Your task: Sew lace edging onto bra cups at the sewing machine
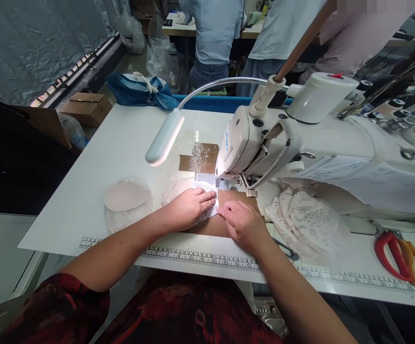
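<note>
— Head view first: what are the hands doing?

— Both are lying flat, fingers loose, gripping nothing. The left hand [189, 206] is pressing down on a white lace piece [207, 190] just in front of the sewing machine [264, 143]; the right hand [243, 220] is resting beside it on the brown cardboard [210, 227], fingertips nearly touching the left.

— And around them?

— A beige bra cup [127, 197] is sitting left of the hands, a lace pile [307, 220] right, red and orange scissors [404, 260] far right.

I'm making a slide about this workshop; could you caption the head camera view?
Both hands, left and right, press white lace trim flat under a sewing machine on a white table.
</note>
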### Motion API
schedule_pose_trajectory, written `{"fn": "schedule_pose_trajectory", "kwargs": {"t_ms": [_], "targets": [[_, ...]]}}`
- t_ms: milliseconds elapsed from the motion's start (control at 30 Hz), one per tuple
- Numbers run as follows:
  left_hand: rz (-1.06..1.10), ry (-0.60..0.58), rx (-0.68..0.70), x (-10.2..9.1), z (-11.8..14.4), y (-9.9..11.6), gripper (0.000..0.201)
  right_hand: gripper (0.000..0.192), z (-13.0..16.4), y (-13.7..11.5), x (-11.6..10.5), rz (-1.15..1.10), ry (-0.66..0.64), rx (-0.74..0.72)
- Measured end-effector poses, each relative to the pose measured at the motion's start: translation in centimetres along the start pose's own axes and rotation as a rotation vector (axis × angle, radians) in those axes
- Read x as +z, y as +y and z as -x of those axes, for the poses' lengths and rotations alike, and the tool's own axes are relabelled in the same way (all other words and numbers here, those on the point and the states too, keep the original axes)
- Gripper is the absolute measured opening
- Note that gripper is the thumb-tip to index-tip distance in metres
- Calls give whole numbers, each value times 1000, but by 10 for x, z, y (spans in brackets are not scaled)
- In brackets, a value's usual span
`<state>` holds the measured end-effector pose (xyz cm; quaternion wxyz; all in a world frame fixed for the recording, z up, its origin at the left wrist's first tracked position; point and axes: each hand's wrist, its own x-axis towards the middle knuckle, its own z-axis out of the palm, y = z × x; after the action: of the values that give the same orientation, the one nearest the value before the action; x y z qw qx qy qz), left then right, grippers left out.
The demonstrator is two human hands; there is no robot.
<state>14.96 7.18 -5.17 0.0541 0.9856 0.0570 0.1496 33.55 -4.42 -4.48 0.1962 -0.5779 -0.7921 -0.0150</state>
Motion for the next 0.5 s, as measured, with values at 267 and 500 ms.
{"fn": "schedule_pose_trajectory", "kwargs": {"t_ms": [267,500], "targets": [[-5,-1,0,-2,-4,-8,36,28,-4,1,2,-19,28,14],[-12,-124,31,-10,-16,-33,42,29,-15,0,3,53,-62,123]]}}
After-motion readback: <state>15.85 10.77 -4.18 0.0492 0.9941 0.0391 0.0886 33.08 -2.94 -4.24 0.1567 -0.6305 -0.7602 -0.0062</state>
